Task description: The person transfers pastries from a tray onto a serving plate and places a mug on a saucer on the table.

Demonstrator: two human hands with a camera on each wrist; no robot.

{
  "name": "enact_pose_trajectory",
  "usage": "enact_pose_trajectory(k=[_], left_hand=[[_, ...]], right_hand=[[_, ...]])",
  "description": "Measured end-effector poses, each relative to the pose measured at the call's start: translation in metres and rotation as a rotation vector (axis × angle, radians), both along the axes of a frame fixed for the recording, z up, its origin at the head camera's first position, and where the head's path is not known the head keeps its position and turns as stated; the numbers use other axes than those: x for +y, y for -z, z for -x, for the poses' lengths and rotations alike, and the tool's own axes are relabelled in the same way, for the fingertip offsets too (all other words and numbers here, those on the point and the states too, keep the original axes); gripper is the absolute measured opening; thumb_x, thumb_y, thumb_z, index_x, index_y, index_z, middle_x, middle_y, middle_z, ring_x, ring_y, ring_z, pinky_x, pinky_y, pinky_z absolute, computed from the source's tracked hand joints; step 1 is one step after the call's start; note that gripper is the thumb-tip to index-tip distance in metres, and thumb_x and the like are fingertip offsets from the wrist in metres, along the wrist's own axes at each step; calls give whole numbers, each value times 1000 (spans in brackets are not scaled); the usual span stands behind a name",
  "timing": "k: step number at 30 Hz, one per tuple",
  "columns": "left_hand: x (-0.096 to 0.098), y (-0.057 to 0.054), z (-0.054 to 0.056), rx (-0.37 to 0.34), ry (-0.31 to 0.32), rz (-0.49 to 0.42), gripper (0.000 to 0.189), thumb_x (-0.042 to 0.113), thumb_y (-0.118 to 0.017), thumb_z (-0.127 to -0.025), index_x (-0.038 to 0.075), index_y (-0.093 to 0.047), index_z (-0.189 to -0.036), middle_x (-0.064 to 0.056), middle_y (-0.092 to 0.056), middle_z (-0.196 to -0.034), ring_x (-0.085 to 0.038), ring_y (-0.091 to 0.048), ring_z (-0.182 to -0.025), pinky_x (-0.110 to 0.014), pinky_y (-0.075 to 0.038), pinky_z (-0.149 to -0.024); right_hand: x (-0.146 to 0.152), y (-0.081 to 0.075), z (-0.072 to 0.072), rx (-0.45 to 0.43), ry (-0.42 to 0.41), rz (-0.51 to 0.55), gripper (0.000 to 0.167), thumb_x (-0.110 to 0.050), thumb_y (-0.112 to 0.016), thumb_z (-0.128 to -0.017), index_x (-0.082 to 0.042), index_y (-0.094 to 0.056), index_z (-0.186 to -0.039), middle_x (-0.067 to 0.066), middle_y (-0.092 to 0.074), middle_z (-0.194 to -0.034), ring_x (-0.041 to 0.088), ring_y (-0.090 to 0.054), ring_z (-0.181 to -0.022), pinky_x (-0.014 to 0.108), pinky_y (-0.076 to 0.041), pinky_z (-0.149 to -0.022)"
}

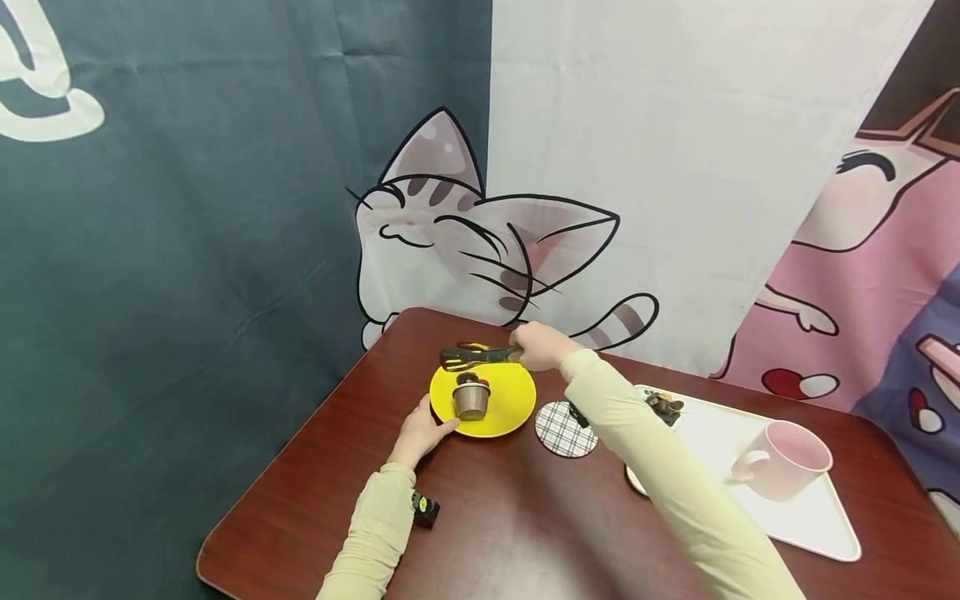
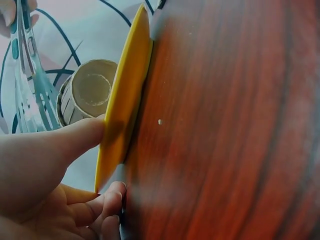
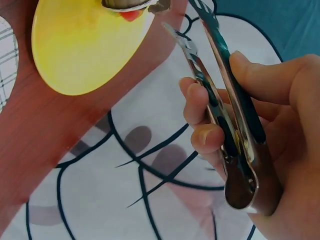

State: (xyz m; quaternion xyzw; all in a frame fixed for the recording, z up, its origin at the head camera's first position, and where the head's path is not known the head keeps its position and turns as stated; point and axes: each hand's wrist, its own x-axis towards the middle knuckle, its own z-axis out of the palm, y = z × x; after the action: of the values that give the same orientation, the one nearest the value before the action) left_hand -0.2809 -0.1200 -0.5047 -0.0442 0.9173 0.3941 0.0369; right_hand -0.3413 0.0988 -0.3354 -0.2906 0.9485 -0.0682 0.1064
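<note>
A yellow plate (image 1: 510, 400) lies on the table, and my left hand (image 1: 420, 433) grips its near left rim. The left wrist view has the thumb on the rim and the other fingers at the plate's edge and underside. On the plate a cupcake in a brownish cup (image 1: 471, 402) lies on its side, its base (image 2: 92, 90) towards me and its dark and red topping facing away. My right hand (image 1: 542, 345) holds dark-handled metal tongs (image 3: 225, 95) above the far side of the plate. The tongs' arms stand slightly apart with nothing between their tips.
Right of the plate lies a round checked coaster (image 1: 566, 437), partly behind my right forearm. A white tray (image 1: 813, 525) farther right carries a pink mug (image 1: 783, 462) and a dark-topped item (image 1: 663, 407). Behind the table hangs a printed cloth (image 1: 637, 125).
</note>
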Motion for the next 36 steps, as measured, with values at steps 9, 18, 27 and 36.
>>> enact_pose_trajectory(k=[9,18,27,36], left_hand=[[-1,-4,-1,8,-5,-10,84,32,-70,-86,-7,-28,-147,-28,-45,-143,-42,-47,-131,-52,-39,-109],[-2,-1,-2,19,0,-11,84,32,-70,-86,-8,-28,-147,-29,-44,-144,-42,-46,-132,-52,-40,-108],[-2,-1,-3,24,-2,1,83,32,-70,-86,-7,-29,-147,-30,-46,-142,-43,-47,-130,-52,-40,-107],[-2,-1,-2,-8,-11,7,84,33,-68,-88,-8,-26,-148,-31,-41,-145,-44,-44,-133,-53,-38,-109]], right_hand=[[25,-1,5,-19,-16,56,18,-9,-61,-91,-2,-76,-98,9,-75,-88,13,-53,-63,25,-47,-64],[24,8,3,-8,-25,110,19,-3,-60,-89,-3,-76,-100,11,-76,-92,12,-62,-65,26,-53,-65],[19,18,0,173,44,73,24,-3,-60,-87,-11,-78,-99,5,-76,-97,18,-69,-85,35,-57,-77],[14,38,-15,459,68,-80,24,-7,-68,-85,-12,-73,-108,4,-75,-89,20,-68,-69,32,-57,-63]])
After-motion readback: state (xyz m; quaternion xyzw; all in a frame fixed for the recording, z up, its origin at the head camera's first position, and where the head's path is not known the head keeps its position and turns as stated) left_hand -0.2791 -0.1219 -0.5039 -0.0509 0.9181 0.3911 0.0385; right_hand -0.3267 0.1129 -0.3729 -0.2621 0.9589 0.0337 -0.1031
